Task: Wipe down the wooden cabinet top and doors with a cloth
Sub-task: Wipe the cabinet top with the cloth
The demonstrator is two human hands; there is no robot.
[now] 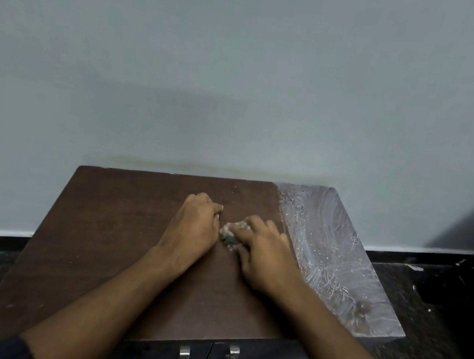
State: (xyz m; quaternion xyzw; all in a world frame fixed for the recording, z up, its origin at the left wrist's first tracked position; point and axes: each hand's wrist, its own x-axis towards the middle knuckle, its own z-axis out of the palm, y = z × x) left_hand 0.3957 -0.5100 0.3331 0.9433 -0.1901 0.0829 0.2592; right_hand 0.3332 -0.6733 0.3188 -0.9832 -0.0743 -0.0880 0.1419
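From the head view, both hands meet mid-top on the wooden cabinet (115, 241): the right hand (262, 250) grips a small wadded cloth (232, 234), and the left hand (195, 225) lies beside it with fingers curled under, holding nothing I can make out. The right strip of the top (330, 248) is streaked white, so the cloth would do best opened flatter and drawn there in overlapping strokes, with the doors (173, 351) below left for afterwards.
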